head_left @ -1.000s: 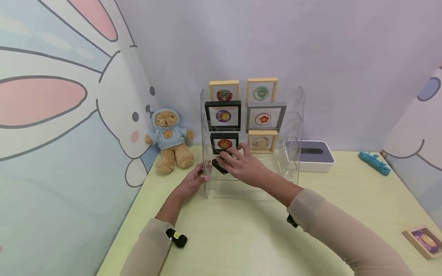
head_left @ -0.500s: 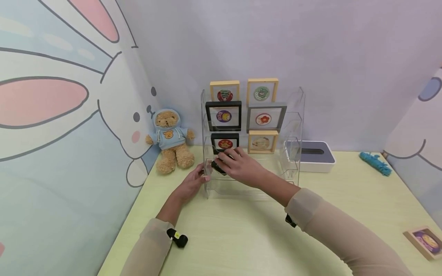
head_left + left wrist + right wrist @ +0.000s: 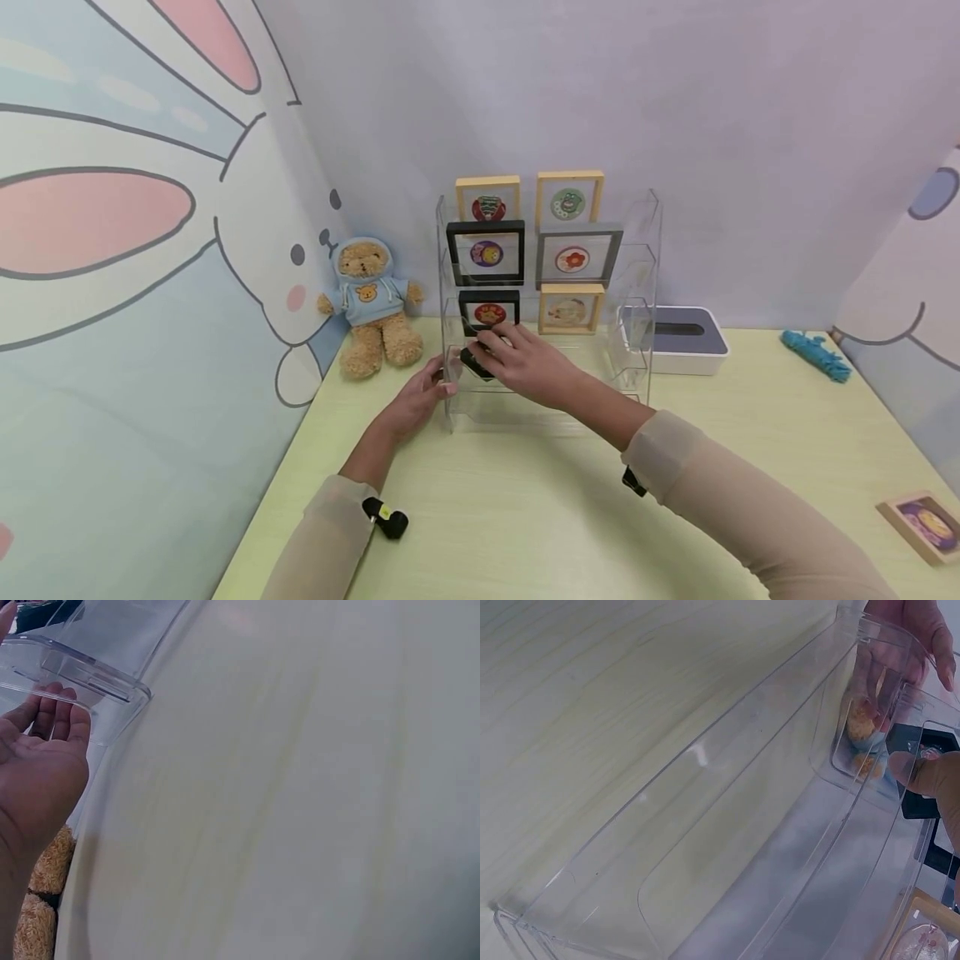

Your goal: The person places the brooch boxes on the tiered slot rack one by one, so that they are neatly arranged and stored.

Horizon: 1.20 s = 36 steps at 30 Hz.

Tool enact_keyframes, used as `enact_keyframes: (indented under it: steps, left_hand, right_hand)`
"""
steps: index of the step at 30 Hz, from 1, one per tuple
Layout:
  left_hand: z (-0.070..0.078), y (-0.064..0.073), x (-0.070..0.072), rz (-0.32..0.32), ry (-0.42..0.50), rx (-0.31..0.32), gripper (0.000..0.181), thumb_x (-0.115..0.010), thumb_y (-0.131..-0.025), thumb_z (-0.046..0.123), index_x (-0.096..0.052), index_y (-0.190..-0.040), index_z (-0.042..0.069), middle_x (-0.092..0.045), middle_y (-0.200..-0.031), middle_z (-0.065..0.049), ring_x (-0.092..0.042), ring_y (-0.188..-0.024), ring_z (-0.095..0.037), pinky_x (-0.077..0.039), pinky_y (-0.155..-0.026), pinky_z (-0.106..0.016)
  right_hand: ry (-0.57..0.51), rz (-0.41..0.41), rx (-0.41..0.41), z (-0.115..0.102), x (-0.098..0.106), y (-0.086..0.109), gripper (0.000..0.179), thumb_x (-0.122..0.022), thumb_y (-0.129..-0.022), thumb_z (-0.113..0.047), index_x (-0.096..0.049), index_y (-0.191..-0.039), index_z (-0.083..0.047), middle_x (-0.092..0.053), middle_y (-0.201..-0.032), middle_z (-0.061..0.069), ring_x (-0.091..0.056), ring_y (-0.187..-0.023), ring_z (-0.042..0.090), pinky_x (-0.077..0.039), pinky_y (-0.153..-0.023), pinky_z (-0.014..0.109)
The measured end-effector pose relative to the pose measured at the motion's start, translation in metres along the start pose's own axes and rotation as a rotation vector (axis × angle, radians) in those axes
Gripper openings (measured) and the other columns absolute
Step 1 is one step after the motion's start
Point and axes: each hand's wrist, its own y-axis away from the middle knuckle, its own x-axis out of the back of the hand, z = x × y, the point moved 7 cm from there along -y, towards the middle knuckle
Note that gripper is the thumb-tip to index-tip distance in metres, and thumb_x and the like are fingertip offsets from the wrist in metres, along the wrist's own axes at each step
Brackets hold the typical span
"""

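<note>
A clear acrylic tiered rack (image 3: 555,392) stands against the back wall with small picture frames on its upper tiers. My right hand (image 3: 536,371) pinches a small black picture frame (image 3: 474,363) at the left of a lower tier. That frame is tilted, and the fingers cover much of it. In the right wrist view the thumb lies on the face of the black frame (image 3: 917,806). My left hand (image 3: 411,404) grips the rack's left side, its thumb at the front edge and fingers along the side panel.
Above are wooden, black and grey frames, including a black frame with a red picture (image 3: 490,313). A teddy bear (image 3: 367,292) sits left of the rack. At right are a white tissue box (image 3: 686,362), a blue fuzzy item (image 3: 815,355) and a wooden frame (image 3: 918,525).
The right hand and the black frame have shifted slightly, and the right forefinger has drawn in closer to the frame. The left hand stays at the rack's side.
</note>
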Motion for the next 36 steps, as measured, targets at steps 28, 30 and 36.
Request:
enact_keyframes:
  steps: [28, 30, 36]
  left_hand:
    - [0.003, 0.0, -0.001, -0.007, 0.008, -0.006, 0.098, -0.076, -0.104, 0.042, -0.019, -0.177, 0.011, -0.024, -0.178, -0.023, -0.018, -0.167, -0.039, -0.014, -0.133, -0.057]
    - [0.002, 0.0, -0.001, -0.007, 0.009, -0.008, 0.097, -0.075, -0.104, 0.04, -0.018, -0.177, 0.01, -0.024, -0.178, -0.023, -0.018, -0.167, -0.04, -0.014, -0.133, -0.057]
    - [0.003, 0.001, -0.001, -0.008, 0.002, -0.011, 0.094, -0.074, -0.105, 0.038, -0.019, -0.177, 0.011, -0.025, -0.178, -0.023, -0.019, -0.167, -0.04, -0.013, -0.134, -0.059]
  right_hand:
    - [-0.318, -0.148, -0.105, 0.005, 0.001, 0.02, 0.063, -0.068, -0.102, -0.028, -0.056, -0.16, -0.007, -0.059, -0.15, 0.014, -0.055, -0.129, 0.033, -0.054, -0.108, 0.052]
    - [-0.314, -0.137, -0.108, 0.007, 0.003, 0.022, 0.064, -0.067, -0.102, -0.029, -0.054, -0.161, -0.007, -0.058, -0.15, 0.014, -0.056, -0.129, 0.033, -0.054, -0.108, 0.052]
    - [-0.291, -0.062, -0.109, 0.016, 0.017, 0.033, 0.07, -0.074, -0.1, -0.035, -0.054, -0.161, -0.008, -0.059, -0.149, 0.014, -0.059, -0.126, 0.034, -0.054, -0.109, 0.052]
